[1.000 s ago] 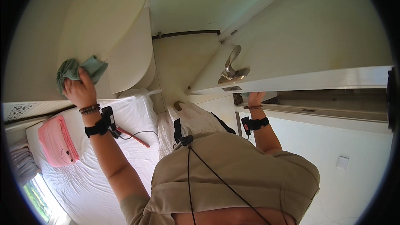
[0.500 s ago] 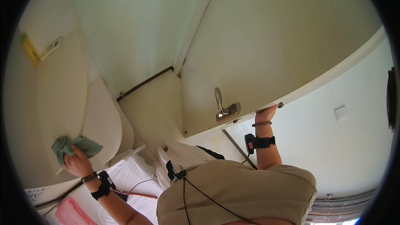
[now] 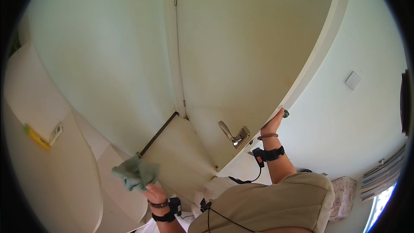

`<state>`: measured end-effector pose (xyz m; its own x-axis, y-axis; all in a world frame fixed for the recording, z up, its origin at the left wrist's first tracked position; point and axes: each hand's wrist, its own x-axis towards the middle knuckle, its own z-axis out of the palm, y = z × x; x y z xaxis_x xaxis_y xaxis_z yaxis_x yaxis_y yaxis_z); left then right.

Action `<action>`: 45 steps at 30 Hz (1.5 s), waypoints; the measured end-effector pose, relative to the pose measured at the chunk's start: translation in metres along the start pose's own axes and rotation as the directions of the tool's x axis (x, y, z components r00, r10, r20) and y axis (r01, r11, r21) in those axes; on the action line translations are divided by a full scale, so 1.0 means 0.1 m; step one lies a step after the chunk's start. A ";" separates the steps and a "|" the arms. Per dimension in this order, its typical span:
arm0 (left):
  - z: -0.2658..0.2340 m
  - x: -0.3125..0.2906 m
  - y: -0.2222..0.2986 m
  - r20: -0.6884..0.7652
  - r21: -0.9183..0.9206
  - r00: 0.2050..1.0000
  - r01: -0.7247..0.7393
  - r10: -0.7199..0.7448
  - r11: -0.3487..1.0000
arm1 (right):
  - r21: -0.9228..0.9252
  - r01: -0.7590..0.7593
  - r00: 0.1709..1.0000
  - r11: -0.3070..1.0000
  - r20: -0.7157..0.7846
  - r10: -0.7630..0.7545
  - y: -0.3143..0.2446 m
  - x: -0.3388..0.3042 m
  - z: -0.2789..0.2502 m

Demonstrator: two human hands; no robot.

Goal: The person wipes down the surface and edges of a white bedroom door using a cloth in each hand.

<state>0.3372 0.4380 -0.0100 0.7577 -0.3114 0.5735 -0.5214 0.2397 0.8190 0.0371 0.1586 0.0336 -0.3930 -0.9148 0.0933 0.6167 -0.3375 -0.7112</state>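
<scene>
Pale walls (image 3: 99,60) and a pale floor (image 3: 181,151) are seen from the head view, with a light switch (image 3: 352,80) set on the right and a striped curtain (image 3: 384,174) hung near the lower right rim. A wide door (image 3: 241,51) is seen standing ajar, fitted with a metal handle (image 3: 235,136). Its outer edge is met by the right hand (image 3: 272,123), laid against it just beside the handle; a small dark green bit is seen at the fingertips, but what it is, and how tightly the fingers are closed, cannot be told. A crumpled green cloth (image 3: 136,172) is gripped by the left hand (image 3: 155,193), its fingers partly hidden by the folds. It is held out at the lower left, between the rounded desk (image 3: 64,181) and the door. On the desk, a yellow packet (image 3: 36,137) is placed just beside a small white device (image 3: 56,133).
</scene>
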 end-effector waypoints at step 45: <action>5.46 4.61 1.07 -0.129 -0.260 0.805 -0.591 0.579 0.764 | -0.232 0.463 0.786 0.855 -0.339 -0.517 0.05 0.06 -0.09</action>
<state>0.4165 -0.1818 0.3525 0.3594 0.0068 0.9332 -0.7440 0.6058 0.2821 0.0319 0.1530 0.0243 -0.8592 -0.4689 0.2047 0.1875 -0.6608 -0.7267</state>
